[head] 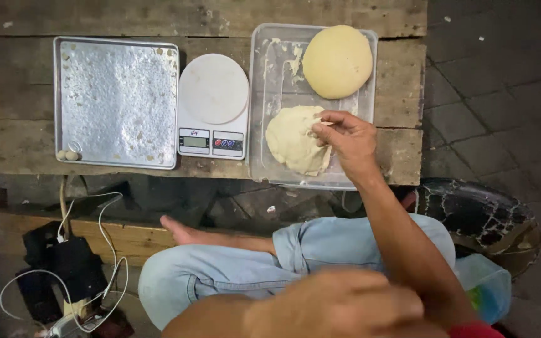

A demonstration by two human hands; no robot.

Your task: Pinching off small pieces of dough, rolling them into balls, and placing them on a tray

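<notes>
- The right hand [349,141] is reached into a clear plastic tub [269,81] on the wooden desk [20,87]; its thumb and fingertips are pinched together on the upper right edge of a rough dough lump [292,141].
- The left hand [339,307] is seen blurred and very close to the camera, low in the view over the lap; whether it is spread or closed cannot be told, and nothing is seen in it.
- The rough dough lump is judged soft and pliable, likely a little tacky, since smears of dough are left on the tub's floor and wall. A small piece could probably be pulled from its edge with a pinch, while the whole mass would be better lifted from beneath with cupped fingers, as it would sag and stretch if held by one side.
- It is pale cream, uneven and torn-looking on top, and it lies in the near half of the tub, touching the tub's floor.
- Behind it, in the far right corner of the same tub, a smooth dough ball [337,61] is seen, yellower, rounded and domed; the two are near each other but apart.
- Just left of the tub a white kitchen scale [213,103] with a round platter is placed, nothing on it.
- Further left a square metal tray [117,100] is set, dusted with flour, with two small dough balls [67,155] at its near left corner.
</notes>
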